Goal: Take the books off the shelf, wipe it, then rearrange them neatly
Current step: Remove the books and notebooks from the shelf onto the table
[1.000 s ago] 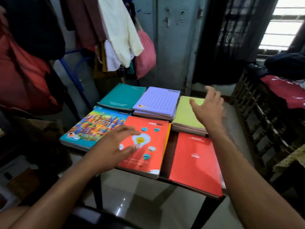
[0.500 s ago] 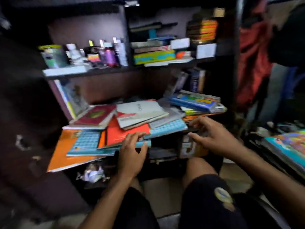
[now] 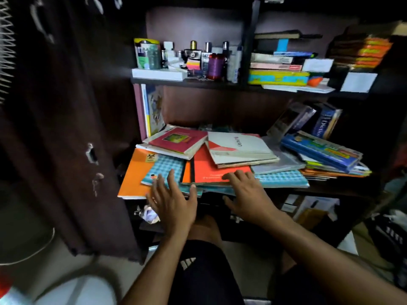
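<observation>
Left hand: our left hand (image 3: 174, 201) sat at the lower middle of the frame, fingers straight and spread, fingertips (image 3: 170, 173) over the blue checked notebook (image 3: 164, 169); the thumb reached to the front edge of the red book (image 3: 211, 170). It gripped nothing that we could see.
Right hand: our right hand (image 3: 246, 192) lay just right of centre, fingers laid flat on the red book's front edge, thumb hanging below the shelf edge; nothing was clamped in it.
Books: a loose, untidy heap filled the middle shelf (image 3: 319, 190) across the centre of the frame. An orange book (image 3: 134, 172) stuck out over the edge at the left, with the blue checked notebook lying on it.
Upper layer: a maroon book (image 3: 178, 139) and a white book (image 3: 240, 146) lay on top of the red one.
Right side: a blue boxed volume (image 3: 321, 153) rested on a stack at the centre right, with a dictionary (image 3: 323, 123) leaning behind it.
Upper shelf: bottles (image 3: 214, 64) stood at the upper middle of the frame, and stacked books (image 3: 278, 62) lay to their right.
Below the shelf: a crumpled paper (image 3: 150, 214) sat just left of our left wrist.
</observation>
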